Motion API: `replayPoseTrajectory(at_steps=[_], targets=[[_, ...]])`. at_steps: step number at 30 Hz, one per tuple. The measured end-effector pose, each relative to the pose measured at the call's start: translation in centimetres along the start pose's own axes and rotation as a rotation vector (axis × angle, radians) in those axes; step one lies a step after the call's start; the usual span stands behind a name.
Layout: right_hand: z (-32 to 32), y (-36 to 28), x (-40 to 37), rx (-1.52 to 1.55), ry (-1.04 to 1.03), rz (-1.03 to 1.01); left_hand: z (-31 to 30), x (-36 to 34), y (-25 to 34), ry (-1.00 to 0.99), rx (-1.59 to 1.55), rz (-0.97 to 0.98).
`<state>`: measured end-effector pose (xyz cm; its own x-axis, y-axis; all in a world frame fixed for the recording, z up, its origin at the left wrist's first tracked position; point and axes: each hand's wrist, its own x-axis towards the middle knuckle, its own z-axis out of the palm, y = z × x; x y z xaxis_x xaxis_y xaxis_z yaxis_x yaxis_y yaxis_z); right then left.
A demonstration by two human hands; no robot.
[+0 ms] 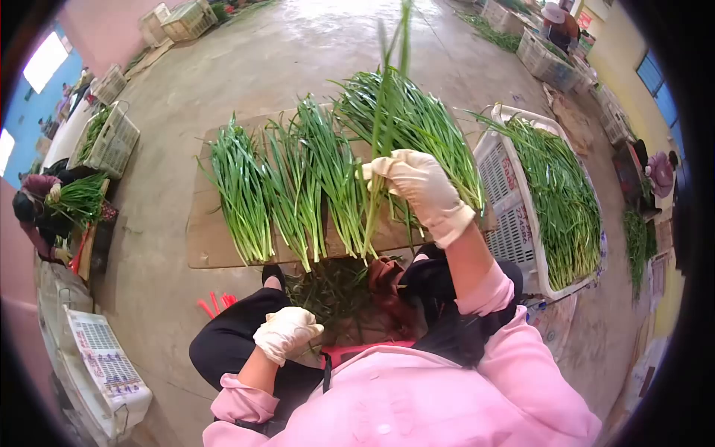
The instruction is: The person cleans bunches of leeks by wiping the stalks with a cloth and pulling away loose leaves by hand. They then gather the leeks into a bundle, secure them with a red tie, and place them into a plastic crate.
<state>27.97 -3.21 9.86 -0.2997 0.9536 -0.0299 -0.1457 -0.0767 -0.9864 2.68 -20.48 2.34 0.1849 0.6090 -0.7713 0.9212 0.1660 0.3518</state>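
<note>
My right hand (421, 186), in a cream glove, pinches a few long green chives (389, 104) above the board, their leaf tips reaching the top of the view. Behind them lie several bunches of chives: one at the left (240, 190), others in the middle (328, 175) and a larger pile (417, 123) at the back right. All rest on a brown wooden board (205, 238), pale stem ends mostly toward me. My left hand (287, 333), gloved too, is closed over my lap, below the board's front edge; whatever its fingers may hold is hidden.
A white crate (514, 216) full of chives stands against the board's right side. Loose leaves (324, 298) litter the floor between my feet. Red strips (216, 303) lie by my left leg. A co-worker (37, 208) holds greens at the left; another person (560, 30) is far right.
</note>
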Motion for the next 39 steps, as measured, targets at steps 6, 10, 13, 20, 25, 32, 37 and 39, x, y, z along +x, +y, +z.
replayPoseTrajectory(at_steps=[6,10,13,20,25,32,37,39], targets=[[-1.1,8.2,6.0,-0.385,-0.076,0.349,-1.9,-0.3,-1.4,0.236,-0.131,0.106],[-2.5,8.5,3.0,-0.773,-0.006,0.411,-2.2,1.6,-3.8,0.451,-0.518,0.128],[-0.6,8.4,1.1,-0.955,-0.066,0.608,-0.8,6.7,-5.8,0.663,-0.440,0.167],[5.8,10.3,-0.2,-1.150,0.002,0.322,-2.1,8.6,0.5,0.881,-0.381,0.023],[6.5,12.8,0.1,-0.808,0.006,0.216,-1.6,12.0,1.3,0.837,-0.726,0.087],[3.9,14.2,1.5,-0.107,-0.141,0.523,-2.5,12.3,1.8,0.295,-1.437,0.379],[3.7,12.0,1.1,-0.153,-0.086,0.559,-3.8,11.2,2.6,0.188,-1.323,0.327],[3.1,11.8,0.8,-0.143,-0.127,0.563,-2.5,13.3,3.4,0.236,-1.313,0.487]])
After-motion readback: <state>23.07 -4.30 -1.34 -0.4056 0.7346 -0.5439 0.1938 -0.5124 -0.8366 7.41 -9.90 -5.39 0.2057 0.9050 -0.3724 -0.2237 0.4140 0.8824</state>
